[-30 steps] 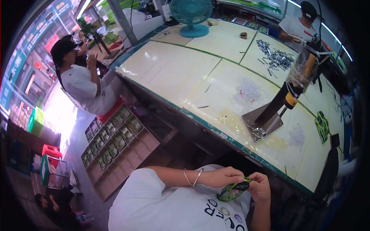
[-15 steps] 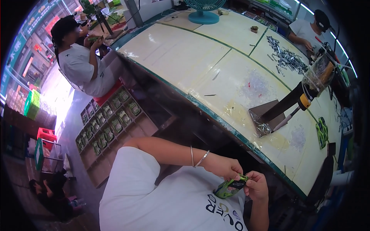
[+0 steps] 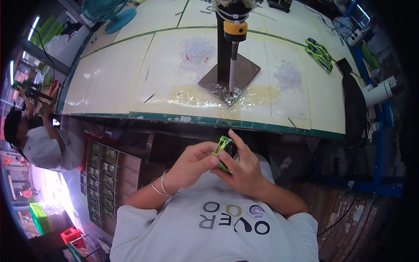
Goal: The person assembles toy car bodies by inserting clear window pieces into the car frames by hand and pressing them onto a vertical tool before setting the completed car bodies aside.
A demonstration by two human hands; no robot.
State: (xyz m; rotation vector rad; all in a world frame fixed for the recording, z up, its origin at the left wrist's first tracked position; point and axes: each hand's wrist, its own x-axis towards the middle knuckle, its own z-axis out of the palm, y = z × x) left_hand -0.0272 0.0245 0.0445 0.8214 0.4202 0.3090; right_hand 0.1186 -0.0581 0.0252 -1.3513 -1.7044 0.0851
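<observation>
My left hand (image 3: 190, 166) and my right hand (image 3: 245, 169) are both closed on a small green-and-black toy car shell (image 3: 229, 150). They hold it up in front of my chest, just short of the table's near edge. Its green frame stands on edge between my fingers, which cover part of it. Beyond my hands, an electric screwdriver (image 3: 235, 32) with a yellow collar hangs on a dark post. The post rises from a square metal base plate (image 3: 249, 69) on the table.
Clear small parts lie in piles (image 3: 196, 54) left of the stand and to its right. More green car shells (image 3: 319, 56) rest at the table's right. A teal fan (image 3: 120, 21) stands far left. Below left is a compartmented tray (image 3: 127, 174) of parts, near a seated person (image 3: 46, 146).
My view has swung right, so the screwdriver stand is now straight ahead. The toy car shell has come up from near my shirt and is turned on edge, still between both hands.
</observation>
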